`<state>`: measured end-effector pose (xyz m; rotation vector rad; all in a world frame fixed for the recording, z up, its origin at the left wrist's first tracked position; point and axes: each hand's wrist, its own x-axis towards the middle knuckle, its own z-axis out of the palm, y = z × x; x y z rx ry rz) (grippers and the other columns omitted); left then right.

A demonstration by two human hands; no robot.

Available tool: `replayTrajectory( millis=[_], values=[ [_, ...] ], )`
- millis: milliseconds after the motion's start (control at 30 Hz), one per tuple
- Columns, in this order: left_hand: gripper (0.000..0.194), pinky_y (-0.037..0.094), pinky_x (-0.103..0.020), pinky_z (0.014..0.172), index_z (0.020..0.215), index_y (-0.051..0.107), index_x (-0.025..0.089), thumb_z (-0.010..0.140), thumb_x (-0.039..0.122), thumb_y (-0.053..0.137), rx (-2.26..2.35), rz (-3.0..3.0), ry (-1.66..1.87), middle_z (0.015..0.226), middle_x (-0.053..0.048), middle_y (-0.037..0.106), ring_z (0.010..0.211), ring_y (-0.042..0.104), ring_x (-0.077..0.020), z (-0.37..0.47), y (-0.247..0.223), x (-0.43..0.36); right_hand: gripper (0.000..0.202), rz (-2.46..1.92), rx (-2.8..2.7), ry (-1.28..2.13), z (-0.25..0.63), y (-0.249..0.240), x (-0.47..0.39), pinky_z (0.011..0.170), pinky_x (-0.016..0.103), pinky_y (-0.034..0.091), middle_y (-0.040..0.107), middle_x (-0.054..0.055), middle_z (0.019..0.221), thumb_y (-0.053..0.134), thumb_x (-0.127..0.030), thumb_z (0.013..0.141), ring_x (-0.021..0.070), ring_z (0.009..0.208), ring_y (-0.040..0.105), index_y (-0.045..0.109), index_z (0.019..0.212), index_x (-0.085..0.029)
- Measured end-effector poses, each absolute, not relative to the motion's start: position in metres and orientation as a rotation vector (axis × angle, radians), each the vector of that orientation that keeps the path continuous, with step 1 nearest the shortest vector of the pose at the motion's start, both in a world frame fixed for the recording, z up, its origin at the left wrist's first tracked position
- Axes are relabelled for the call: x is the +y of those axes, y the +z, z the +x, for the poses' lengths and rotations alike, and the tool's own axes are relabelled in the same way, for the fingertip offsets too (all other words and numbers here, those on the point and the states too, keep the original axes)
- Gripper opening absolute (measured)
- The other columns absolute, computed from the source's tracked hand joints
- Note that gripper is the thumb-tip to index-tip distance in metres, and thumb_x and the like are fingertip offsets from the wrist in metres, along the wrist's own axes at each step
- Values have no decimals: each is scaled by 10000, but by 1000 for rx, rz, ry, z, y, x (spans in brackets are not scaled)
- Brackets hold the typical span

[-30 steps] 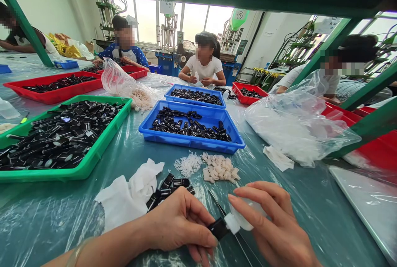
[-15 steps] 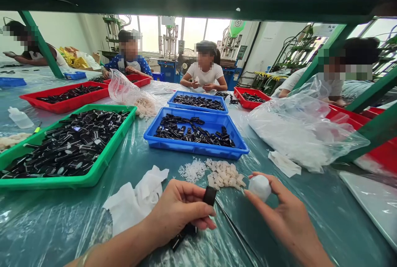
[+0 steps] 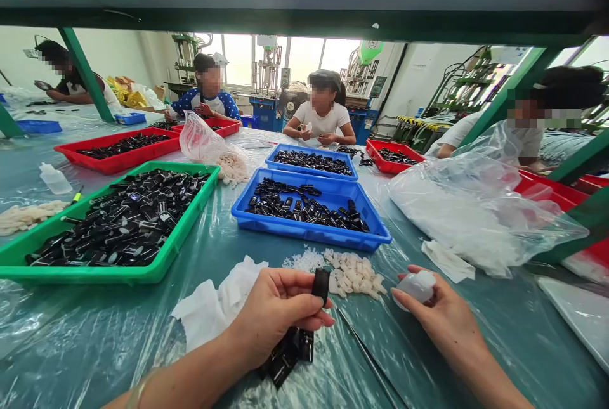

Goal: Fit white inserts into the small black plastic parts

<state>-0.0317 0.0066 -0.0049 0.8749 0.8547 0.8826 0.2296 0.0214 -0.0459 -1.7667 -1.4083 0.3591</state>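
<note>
My left hand [image 3: 278,314] pinches a small black part [image 3: 321,286] upright between thumb and fingers. Below that hand, several more black parts [image 3: 285,361] lie on the plastic-covered table. My right hand [image 3: 440,304] is closed around a small translucent white bottle [image 3: 416,287], held to the right of the beige pieces. A pile of small beige pieces [image 3: 356,274] and some clear white bits [image 3: 304,259] lie beyond my hands. Tweezers [image 3: 366,353] rest on the table between my hands. A crumpled white cloth [image 3: 214,304] lies left of my left hand.
A green tray [image 3: 164,260] full of black parts is at the left. Blue trays [image 3: 304,234] of black parts stand ahead. A clear bag [image 3: 457,206] lies at the right, below a green frame [image 3: 504,92]. Several people sit across the table.
The white bottle in my right hand has tilted and moved right, away from the black part. The view has shifted, and more black parts show below my left hand.
</note>
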Motion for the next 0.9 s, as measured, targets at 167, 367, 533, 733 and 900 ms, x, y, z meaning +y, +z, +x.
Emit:
replayTrajectory(
  millis=[167,367,533,733,900],
  values=[
    [298,488,-149,528,846,686,74,606,243,734,856,871,881,764,-105,696,616,664,-133,-32,-5,6,667,-1710,-1391,94,227,-38,13,687,457,511,576,181,1119,632,-502,613,338,967,571,461,1149,-143],
    [281,486,-152,528,812,690,73,612,268,728,874,886,855,765,-110,692,616,658,-131,-31,-6,7,289,-1222,-1843,-473,204,-28,-11,733,335,524,620,90,990,558,-254,805,221,901,615,542,1089,-206],
    [266,486,-143,521,819,694,74,629,258,718,874,892,842,774,-107,693,607,657,-124,-29,-9,7,263,-1095,-2250,-236,191,-41,-7,759,274,548,645,81,1033,437,-155,865,172,944,625,570,1087,-203],
    [225,489,-140,517,787,696,78,633,242,713,870,885,824,767,-100,697,599,659,-124,-28,-11,6,286,-1161,-2351,-160,190,-53,2,820,374,538,631,97,1090,430,-123,859,209,1005,586,580,1095,-181],
    [187,490,-141,523,760,699,89,641,233,709,842,893,822,769,-92,698,607,662,-124,-29,-12,5,242,-1224,-2284,-128,188,-57,0,711,293,563,612,115,966,409,-115,855,178,873,627,575,1027,-148]
  ],
)
